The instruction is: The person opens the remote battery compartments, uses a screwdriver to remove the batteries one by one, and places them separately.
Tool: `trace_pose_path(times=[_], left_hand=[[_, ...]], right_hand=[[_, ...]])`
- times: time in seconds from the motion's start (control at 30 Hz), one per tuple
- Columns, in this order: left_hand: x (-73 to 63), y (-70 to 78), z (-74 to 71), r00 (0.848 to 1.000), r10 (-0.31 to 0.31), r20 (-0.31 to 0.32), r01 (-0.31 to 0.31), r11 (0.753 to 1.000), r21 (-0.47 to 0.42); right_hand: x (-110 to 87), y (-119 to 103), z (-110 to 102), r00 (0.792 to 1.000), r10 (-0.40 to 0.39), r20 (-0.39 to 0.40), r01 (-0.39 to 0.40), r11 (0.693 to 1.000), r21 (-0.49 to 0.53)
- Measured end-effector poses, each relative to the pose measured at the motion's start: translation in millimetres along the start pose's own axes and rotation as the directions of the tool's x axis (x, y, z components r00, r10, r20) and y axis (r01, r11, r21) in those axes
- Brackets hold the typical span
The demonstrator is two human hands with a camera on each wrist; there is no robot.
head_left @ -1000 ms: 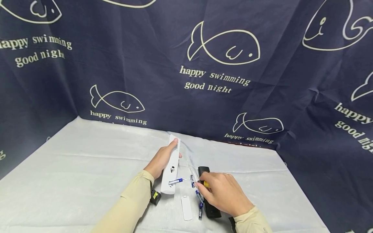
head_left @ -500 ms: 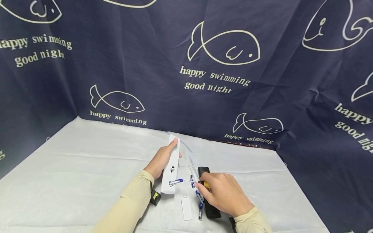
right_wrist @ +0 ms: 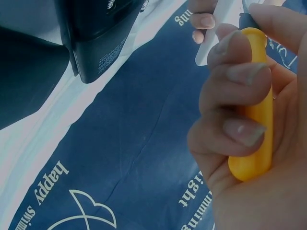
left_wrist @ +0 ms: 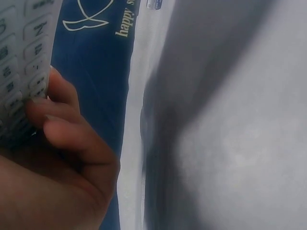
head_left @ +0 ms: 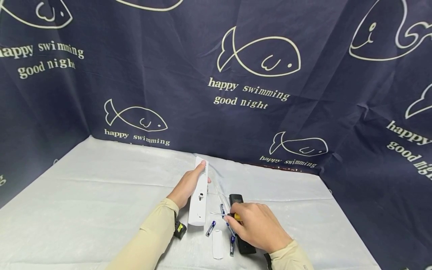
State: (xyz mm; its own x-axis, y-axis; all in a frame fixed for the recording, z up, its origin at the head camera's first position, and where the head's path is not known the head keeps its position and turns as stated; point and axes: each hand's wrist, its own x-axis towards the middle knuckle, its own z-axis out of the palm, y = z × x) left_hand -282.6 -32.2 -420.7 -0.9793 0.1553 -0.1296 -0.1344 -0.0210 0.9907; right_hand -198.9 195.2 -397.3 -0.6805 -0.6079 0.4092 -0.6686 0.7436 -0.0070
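My left hand [head_left: 186, 184] grips a white remote control [head_left: 198, 208] near its far end, back side up, with an opening in its back. Its keys show in the left wrist view, where fingers [left_wrist: 76, 139] curl round the edge. My right hand [head_left: 261, 225] holds a screwdriver [head_left: 237, 216]; in the right wrist view several fingers wrap its yellow handle [right_wrist: 259, 120]. The bare metal shaft points left toward the remote, apart from it. A blue-and-silver battery [head_left: 210, 228] lies on the cloth just below the remote's near end, beside a white battery cover [head_left: 217, 244].
A black remote control [head_left: 245, 245] lies under and beside my right hand, partly hidden by it. More batteries [head_left: 232, 245] lie along its left side. White cloth [head_left: 101, 210] covers the table, and a dark blue printed curtain [head_left: 189, 75] stands behind.
The battery at the screwdriver's tip, over the white remote's near end, has dropped onto the cloth. The battery cover has shifted slightly right and nearer. Both hands stay almost in place.
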Motion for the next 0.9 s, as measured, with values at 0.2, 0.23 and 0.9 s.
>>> trace_pose_path(times=[0.2,0.23,0.9], left_hand=[[0.5,-0.6,0.2,1.000,0.000,0.007,0.000,1.000,0.004],[0.7,-0.7,0.2,1.000,0.001,0.008,-0.001,1.000,0.005],[-0.5,-0.4,2.0,1.000,0.012,0.012,-0.012,1.000,0.007]], right_hand=[[-0.1,0.2,1.5,1.000,-0.007,-0.008,0.007,1.000,-0.014],[-0.2,0.3,1.8,1.000,-0.009,-0.010,0.009,1.000,-0.016],[-0.2,1.0,0.3,1.000,-0.014,-0.019,0.014,1.000,-0.001]])
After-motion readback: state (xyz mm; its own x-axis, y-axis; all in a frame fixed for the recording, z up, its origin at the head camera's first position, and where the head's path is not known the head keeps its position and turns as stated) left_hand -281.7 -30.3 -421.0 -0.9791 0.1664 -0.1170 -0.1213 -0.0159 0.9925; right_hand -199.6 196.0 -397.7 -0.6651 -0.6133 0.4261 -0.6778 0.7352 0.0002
